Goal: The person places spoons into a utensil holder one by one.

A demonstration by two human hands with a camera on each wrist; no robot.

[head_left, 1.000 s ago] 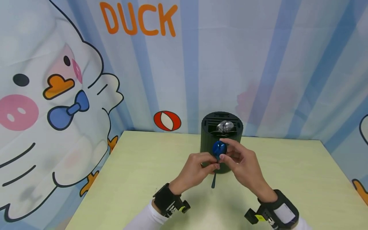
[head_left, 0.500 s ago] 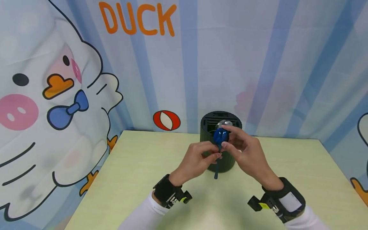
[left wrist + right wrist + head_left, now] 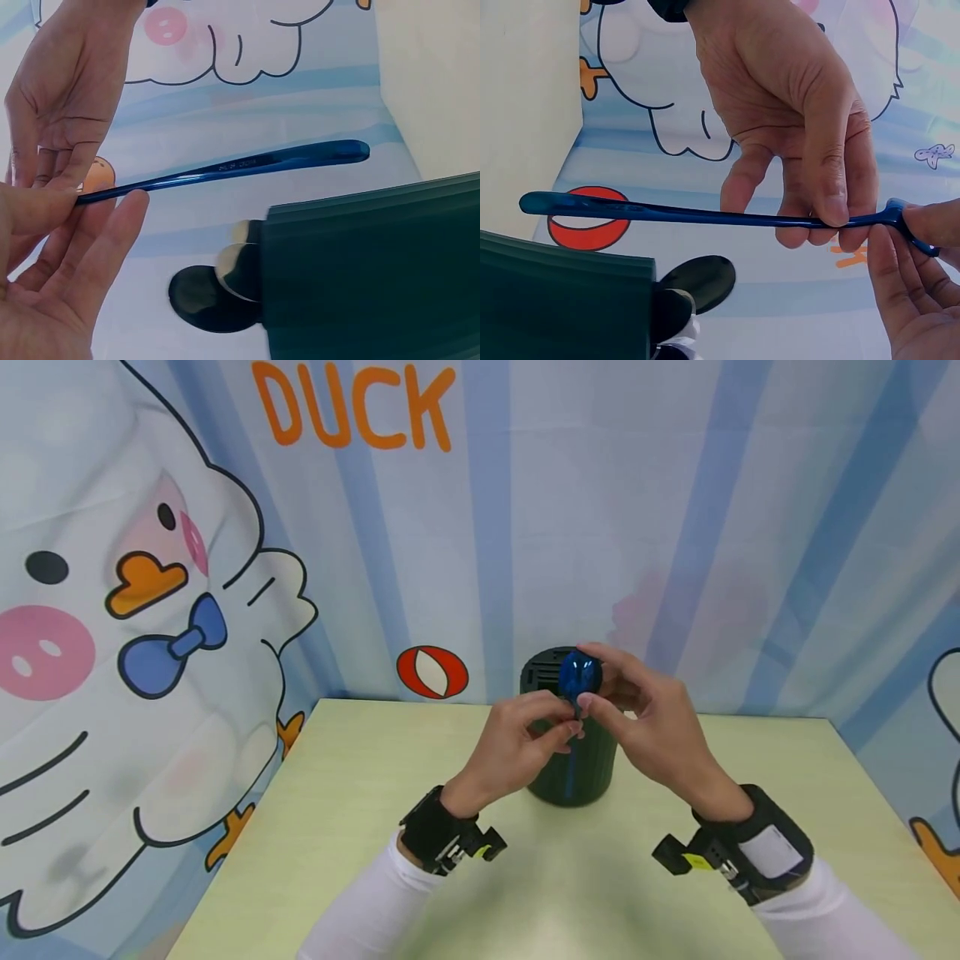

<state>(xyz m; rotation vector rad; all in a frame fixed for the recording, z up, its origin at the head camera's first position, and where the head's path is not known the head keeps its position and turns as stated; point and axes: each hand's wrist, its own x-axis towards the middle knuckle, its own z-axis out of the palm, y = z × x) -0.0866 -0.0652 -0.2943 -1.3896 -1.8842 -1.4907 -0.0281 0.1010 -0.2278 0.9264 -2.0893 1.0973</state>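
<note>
A shiny blue spoon (image 3: 580, 673) is held upright between both hands, its bowl at the top. My left hand (image 3: 517, 747) pinches the handle just below the neck with thumb and fingers. At the bowl, my right hand (image 3: 660, 727) grips with its thumb low and its index finger over the top edge. The left wrist view shows the long blue handle (image 3: 292, 156) hanging free beneath the fingers, with the bowl hidden behind them. Behind the spoon stands a dark green ribbed utensil holder (image 3: 592, 768); shiny spoon bowls (image 3: 697, 285) stick out of its top.
The holder stands near the back of a pale yellow table (image 3: 420, 735). A blue striped cloth (image 3: 570, 527) with a duck print (image 3: 225, 735) hangs behind and at the sides. Each wrist bears a black strap, the left strap (image 3: 438, 831) below a white sleeve edge.
Both hands have lifted the blue spoon and moved it away from me. Its bowl now overlaps the holder's top in the head view, covering the spoons there.
</note>
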